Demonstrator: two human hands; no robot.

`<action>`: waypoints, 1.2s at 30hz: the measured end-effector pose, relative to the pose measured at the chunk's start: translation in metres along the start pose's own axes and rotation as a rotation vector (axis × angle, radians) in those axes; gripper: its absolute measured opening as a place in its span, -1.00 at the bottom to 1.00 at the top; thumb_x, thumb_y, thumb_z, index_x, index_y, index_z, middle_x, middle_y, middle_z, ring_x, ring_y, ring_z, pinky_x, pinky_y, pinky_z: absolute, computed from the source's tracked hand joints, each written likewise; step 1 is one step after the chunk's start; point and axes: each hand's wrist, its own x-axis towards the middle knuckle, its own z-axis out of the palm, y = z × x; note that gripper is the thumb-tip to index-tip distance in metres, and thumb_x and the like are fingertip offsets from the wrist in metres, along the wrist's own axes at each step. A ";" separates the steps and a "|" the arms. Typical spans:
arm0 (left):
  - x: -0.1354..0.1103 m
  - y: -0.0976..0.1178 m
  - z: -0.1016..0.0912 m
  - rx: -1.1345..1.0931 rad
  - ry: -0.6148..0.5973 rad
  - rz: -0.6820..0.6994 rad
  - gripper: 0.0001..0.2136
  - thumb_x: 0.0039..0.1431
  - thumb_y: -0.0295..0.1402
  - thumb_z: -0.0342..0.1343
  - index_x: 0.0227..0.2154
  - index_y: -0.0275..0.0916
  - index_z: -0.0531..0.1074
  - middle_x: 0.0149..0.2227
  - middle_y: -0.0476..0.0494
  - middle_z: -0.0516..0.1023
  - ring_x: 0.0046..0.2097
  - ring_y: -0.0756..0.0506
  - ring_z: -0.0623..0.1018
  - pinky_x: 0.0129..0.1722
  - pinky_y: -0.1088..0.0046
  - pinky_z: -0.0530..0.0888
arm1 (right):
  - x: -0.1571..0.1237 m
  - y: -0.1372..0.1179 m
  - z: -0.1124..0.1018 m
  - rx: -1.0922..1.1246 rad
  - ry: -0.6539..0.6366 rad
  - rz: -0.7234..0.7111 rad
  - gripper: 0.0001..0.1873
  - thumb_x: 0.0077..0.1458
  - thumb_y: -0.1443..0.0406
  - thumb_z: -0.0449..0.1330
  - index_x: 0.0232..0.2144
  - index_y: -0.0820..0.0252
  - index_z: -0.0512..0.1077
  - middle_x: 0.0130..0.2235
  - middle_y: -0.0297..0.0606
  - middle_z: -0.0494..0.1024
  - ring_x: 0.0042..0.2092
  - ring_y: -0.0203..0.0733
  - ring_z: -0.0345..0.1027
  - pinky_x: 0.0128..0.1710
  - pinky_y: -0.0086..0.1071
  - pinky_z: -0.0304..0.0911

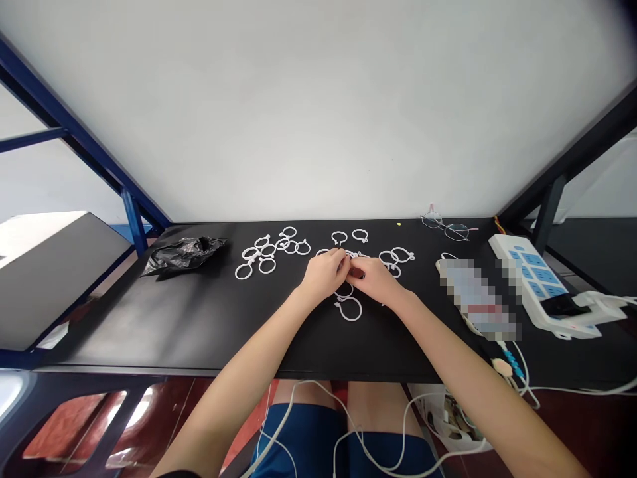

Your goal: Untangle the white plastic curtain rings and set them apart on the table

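Note:
My left hand [326,272] and my right hand [375,279] meet over the middle of the black table, fingertips together in a pinch. Between them shows part of a white curtain ring [351,254], a thin plastic hoop with a small eyelet; my fingers hide most of it. One loose curtain ring [350,309] lies just in front of my hands, and another [339,237] is behind them. To the right of my right hand sits a small cluster of rings [402,254]. A larger group of rings [267,265] is spread left of my left hand.
A crumpled black plastic bag [184,257] lies on the left of the black table [199,318]. On the right are glasses [455,231], a phone [475,299] with a cable, and a white power strip [537,279]. White cables [348,415] hang across my lap.

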 end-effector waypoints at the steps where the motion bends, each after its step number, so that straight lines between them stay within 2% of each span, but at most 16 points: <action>1: 0.000 0.000 0.000 0.001 -0.005 0.000 -0.75 0.31 -0.32 -0.14 -0.47 -0.23 0.31 -0.41 -0.06 0.46 -0.41 0.00 0.42 -0.47 0.49 0.16 | 0.000 0.000 0.000 -0.003 -0.001 0.002 -0.82 0.01 0.40 0.19 -0.57 0.18 0.30 -0.51 -0.37 0.41 -0.46 -0.29 0.29 -0.42 -0.42 0.15; 18: 0.000 0.000 -0.001 0.014 -0.034 0.000 -0.76 0.31 -0.32 -0.15 -0.46 -0.22 0.29 -0.41 -0.04 0.46 -0.39 -0.01 0.43 -0.46 0.50 0.18 | 0.000 0.002 0.001 -0.026 -0.007 0.001 -0.80 0.01 0.41 0.20 -0.58 0.18 0.27 -0.52 -0.38 0.40 -0.46 -0.30 0.27 -0.43 -0.43 0.13; 24: 0.001 0.001 -0.003 0.010 -0.035 -0.005 -0.74 0.32 -0.31 -0.17 -0.45 -0.23 0.31 -0.41 -0.06 0.45 -0.41 0.00 0.41 -0.46 0.50 0.17 | 0.000 0.006 0.002 0.001 0.014 -0.062 -0.77 0.10 0.38 0.15 -0.57 0.17 0.25 -0.52 -0.38 0.37 -0.46 -0.29 0.26 -0.43 -0.41 0.14; 36: 0.002 0.002 -0.006 -0.053 0.054 -0.003 -0.67 0.33 -0.29 -0.17 -0.55 -0.24 0.28 -0.50 -0.05 0.39 -0.47 0.02 0.35 -0.45 0.49 0.18 | 0.000 0.004 0.003 0.010 0.020 -0.141 -0.83 0.17 0.34 0.09 -0.48 0.15 0.27 -0.46 -0.34 0.41 -0.41 -0.24 0.30 -0.38 -0.36 0.21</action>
